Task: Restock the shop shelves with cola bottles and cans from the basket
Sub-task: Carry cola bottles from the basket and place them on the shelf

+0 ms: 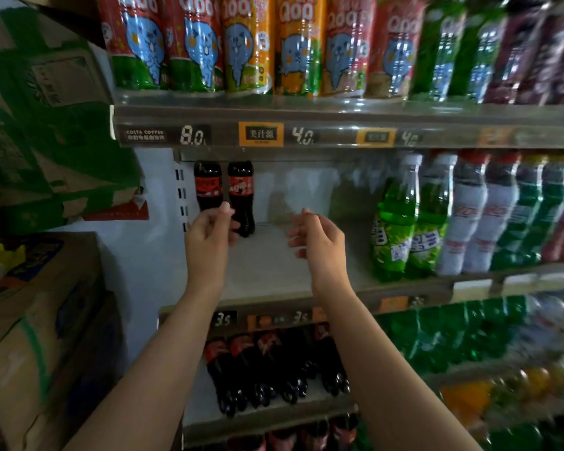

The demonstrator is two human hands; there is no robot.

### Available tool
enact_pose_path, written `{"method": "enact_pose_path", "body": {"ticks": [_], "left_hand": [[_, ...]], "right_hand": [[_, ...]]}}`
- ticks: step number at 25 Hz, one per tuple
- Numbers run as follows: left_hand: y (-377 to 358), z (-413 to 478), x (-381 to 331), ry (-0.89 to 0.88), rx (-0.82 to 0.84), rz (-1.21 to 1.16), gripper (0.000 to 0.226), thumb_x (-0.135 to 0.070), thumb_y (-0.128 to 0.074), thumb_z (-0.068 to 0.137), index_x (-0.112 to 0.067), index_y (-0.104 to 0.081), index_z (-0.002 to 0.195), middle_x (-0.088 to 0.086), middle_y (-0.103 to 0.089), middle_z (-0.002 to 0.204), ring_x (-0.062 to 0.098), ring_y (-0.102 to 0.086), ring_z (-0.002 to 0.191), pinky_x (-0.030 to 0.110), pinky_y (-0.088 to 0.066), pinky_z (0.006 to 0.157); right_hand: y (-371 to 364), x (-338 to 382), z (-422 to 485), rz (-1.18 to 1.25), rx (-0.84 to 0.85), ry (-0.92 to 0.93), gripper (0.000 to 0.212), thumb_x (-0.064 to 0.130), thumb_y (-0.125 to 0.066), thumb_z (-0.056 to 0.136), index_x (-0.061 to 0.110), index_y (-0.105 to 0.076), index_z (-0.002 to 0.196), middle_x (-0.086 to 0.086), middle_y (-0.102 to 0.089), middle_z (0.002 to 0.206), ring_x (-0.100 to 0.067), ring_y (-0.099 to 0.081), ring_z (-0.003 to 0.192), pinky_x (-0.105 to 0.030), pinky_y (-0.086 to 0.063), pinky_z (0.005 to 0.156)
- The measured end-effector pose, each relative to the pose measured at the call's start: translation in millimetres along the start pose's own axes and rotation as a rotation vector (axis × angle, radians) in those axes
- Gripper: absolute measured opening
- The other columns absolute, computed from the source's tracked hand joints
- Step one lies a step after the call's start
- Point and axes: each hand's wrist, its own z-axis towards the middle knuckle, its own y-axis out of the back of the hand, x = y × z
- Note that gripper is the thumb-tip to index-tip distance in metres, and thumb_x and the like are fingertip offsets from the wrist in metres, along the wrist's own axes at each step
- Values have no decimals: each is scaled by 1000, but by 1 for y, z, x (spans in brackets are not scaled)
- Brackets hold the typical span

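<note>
Two small cola bottles with red-and-black labels stand upright at the back left of the middle shelf (pixel 274 265): the left cola bottle (pixel 208 187) and the right cola bottle (pixel 241 193). My left hand (pixel 209 232) hovers just in front of their lower halves with loosely curled fingers, and hides the left bottle's base. I cannot see it gripping either bottle. My right hand (pixel 319 242) hangs over the bare shelf to the right, fingers relaxed and holding nothing. More cola bottles (pixel 274 366) fill the shelf below. The basket is out of view.
Green soda bottles (pixel 401 222) and white, green and red bottles line the middle shelf's right side. Cartoon-labelled juice bottles (pixel 248 43) fill the top shelf above the price strip (pixel 261 134). Cardboard boxes (pixel 36 320) are stacked on the left.
</note>
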Motion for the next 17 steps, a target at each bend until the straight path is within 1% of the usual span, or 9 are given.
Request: {"method": "enact_pose_path", "body": {"ticks": [2, 4, 7, 9, 11, 13, 17], "left_hand": [[4, -27, -6, 16, 29, -38, 21, -32, -53, 97, -16, -64, 88, -2, -61, 73, 3, -55, 60, 16, -49, 59], [11, -52, -10, 44, 67, -58, 24, -33, -52, 97, -14, -64, 89, -1, -59, 72, 5, -53, 59, 15, -47, 57], [26, -98, -19, 101, 134, -31, 25, -33, -52, 97, -13, -63, 90, -2, -60, 71, 3, -53, 57, 14, -47, 56], [42, -135, -28, 141, 154, -11, 23, -33, -51, 97, -16, -63, 87, -4, -60, 70, 1, -53, 55, 14, -47, 56], [57, -168, -36, 157, 178, 4, 23, -34, -51, 97, -21, -63, 83, -4, -61, 71, 2, -54, 57, 17, -47, 60], [69, -198, -47, 163, 207, 23, 25, -36, -50, 97, -20, -63, 84, -3, -61, 72, 6, -54, 60, 22, -46, 62], [76, -260, -82, 204, 208, 31, 28, -40, -49, 97, -18, -65, 89, -4, -61, 73, 9, -53, 62, 25, -46, 65]], "right_hand": [[14, 1, -33, 20, -34, -1, 27, 31, -51, 96, 13, -67, 83, 1, -65, 64, -10, -55, 54, -25, -40, 53], [23, 0, -67, 27, -53, -11, 27, 31, -52, 95, 12, -65, 81, -2, -66, 65, -11, -55, 53, -25, -40, 52], [34, -2, -123, 23, -124, -45, 30, 33, -53, 94, 13, -67, 77, -3, -65, 64, -14, -56, 57, -31, -43, 60], [41, -2, -161, -17, -141, -75, 33, 36, -52, 94, 13, -68, 76, -3, -65, 65, -16, -57, 59, -32, -44, 61], [50, 0, -197, -35, -137, -73, 34, 36, -50, 96, 13, -68, 78, -4, -66, 68, -15, -57, 59, -28, -44, 56], [61, 8, -230, -29, -142, -83, 33, 35, -50, 97, 15, -68, 78, -6, -66, 69, -13, -57, 57, -24, -44, 51], [96, 38, -295, -30, -160, -58, 33, 33, -49, 98, 12, -68, 81, -3, -66, 67, -12, -56, 56, -24, -44, 52]]}}
